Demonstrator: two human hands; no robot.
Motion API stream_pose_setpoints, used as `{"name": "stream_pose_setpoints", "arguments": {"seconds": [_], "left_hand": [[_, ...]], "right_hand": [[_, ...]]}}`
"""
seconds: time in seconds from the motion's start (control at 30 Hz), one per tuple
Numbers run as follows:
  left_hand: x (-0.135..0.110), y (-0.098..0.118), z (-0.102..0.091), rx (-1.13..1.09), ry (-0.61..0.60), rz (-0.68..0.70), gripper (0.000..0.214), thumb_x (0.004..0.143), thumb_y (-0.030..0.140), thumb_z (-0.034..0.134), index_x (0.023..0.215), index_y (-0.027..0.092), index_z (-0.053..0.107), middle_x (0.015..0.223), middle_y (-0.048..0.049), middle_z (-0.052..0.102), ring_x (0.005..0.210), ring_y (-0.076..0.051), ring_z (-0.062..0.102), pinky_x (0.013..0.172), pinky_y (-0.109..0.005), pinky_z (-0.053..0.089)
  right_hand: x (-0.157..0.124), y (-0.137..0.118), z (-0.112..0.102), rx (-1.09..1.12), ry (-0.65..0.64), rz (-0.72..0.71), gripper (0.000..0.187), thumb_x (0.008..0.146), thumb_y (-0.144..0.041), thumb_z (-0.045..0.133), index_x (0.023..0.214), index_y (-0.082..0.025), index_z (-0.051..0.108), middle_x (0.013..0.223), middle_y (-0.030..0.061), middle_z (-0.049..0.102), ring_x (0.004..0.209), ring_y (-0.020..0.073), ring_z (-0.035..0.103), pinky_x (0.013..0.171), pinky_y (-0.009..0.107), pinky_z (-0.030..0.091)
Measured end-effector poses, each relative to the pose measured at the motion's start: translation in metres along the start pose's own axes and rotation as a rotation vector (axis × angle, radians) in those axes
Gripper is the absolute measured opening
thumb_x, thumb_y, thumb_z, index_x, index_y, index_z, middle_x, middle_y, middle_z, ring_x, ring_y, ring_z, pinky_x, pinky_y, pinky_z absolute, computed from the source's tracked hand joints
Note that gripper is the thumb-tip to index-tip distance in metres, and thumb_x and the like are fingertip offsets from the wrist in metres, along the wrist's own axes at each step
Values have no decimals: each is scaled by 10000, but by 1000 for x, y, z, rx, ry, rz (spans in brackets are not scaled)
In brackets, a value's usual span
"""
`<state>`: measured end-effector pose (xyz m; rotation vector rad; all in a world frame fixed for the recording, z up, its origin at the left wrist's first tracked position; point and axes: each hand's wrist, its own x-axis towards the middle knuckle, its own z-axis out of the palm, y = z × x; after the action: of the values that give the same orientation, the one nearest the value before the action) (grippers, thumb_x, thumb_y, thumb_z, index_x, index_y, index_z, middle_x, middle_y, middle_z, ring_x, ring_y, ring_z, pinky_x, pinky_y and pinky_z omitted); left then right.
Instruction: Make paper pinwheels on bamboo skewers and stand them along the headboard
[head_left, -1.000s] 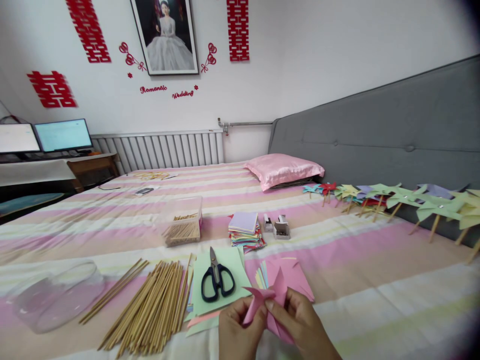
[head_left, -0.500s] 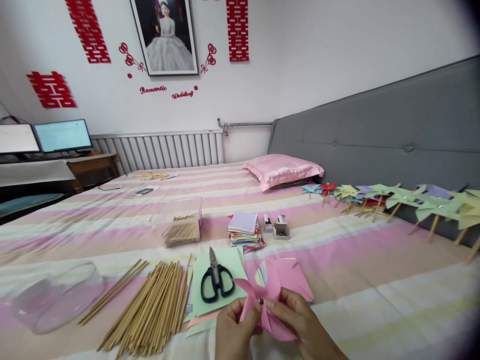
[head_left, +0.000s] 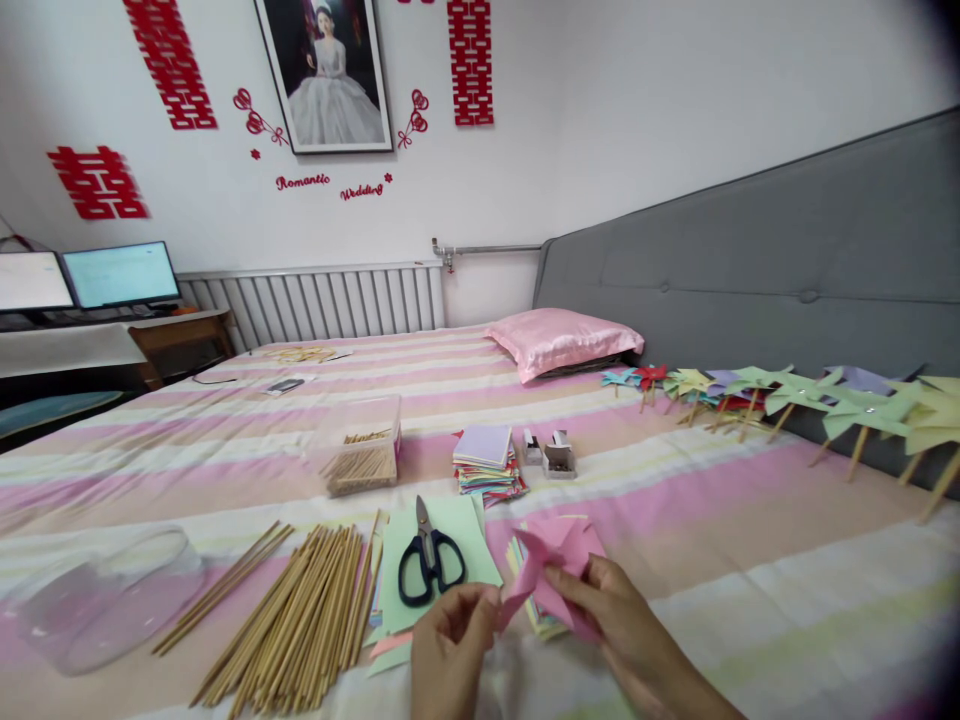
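Got a pinwheel clamped in the fingers of the right hand, lower frame, right of centre. Got the left hand pinched together beside it, can't tell on what. Got scissors on paper, lower middle.

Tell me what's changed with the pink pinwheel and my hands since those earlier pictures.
Your left hand has shifted left, off the pinwheel's middle; whether it still touches a blade is unclear. Your right hand still holds the pink pinwheel, now turned so the metal centre seen half a second ago is hidden. The scissors, sticks and stacked paper squares stayed put.
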<state>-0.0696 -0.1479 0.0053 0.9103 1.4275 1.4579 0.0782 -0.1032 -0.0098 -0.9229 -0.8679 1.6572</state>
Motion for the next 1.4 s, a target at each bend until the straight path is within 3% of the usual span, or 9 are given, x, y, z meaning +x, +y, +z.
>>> {"name": "stream_pose_setpoints", "arguments": {"seconds": [0.17,0.27,0.47,0.83,1.13,1.4], "left_hand": [[5,6,-11,-30,174,-55,375,540,471,685,667,118,683,607,-69,675,600,-201,598,563,-275,434],[8,4,-14,-42,218,-70,388,507,463,702,666,109,683,604,-70,677,577,-188,589,553,-270,427],[11,2,-20,52,228,-90,408,504,472,700,687,109,668,622,-69,674,602,-202,605,562,-282,431],[23,-13,-32,338,309,92,445,488,561,651,645,146,682,525,-51,657,568,-235,605,519,-300,435],[21,-12,-33,389,250,70,427,535,540,614,674,143,685,589,-69,683,583,-238,619,509,-296,437],[21,-18,-29,439,232,130,355,578,493,600,653,154,672,554,-54,669,543,-224,602,513,-294,429]], "right_hand": [[3,-28,-13,281,0,28,161,579,-221,767,581,-146,624,514,-32,610,531,97,564,561,193,465],[8,-33,-25,376,74,19,265,585,-174,764,444,-159,540,374,-68,505,461,75,531,538,178,477],[18,-32,-40,496,164,82,176,569,-97,762,622,-158,606,595,-45,650,573,85,593,541,192,504],[16,-30,-38,448,171,103,159,621,-100,725,608,-188,594,632,-45,662,613,104,614,535,195,493],[17,-28,-38,476,121,119,146,618,-112,736,630,-176,606,597,-42,644,560,87,575,499,185,484],[19,-26,-40,447,135,115,132,639,-125,723,630,-185,605,624,-42,653,579,98,595,497,187,480]]}}
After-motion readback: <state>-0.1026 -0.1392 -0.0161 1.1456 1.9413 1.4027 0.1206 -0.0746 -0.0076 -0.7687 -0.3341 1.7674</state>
